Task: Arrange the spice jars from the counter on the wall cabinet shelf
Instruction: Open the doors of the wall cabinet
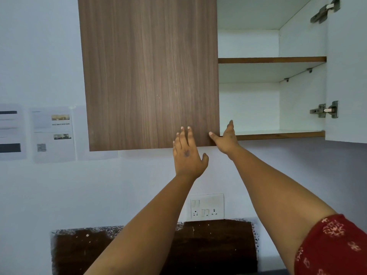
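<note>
Spice jars do not show in our view; we look up at the wall cabinet (248,108) instead. Its right door (346,76) stands swung open, baring a white inside with a middle shelf (272,59) and a bottom shelf (278,133). Its left door (149,72), brown woodgrain, is closed. Our left hand (187,153) lies flat against the lower corner of that closed door, fingers straight and spread, holding nothing. Our right hand (225,138) reaches at the door's lower right edge, fingers extended into the open compartment, thumb at the door's corner, gripping nothing. Below, a switch plate (206,206) sits on the wall, and printed sheets (52,133) hang at left.
</note>
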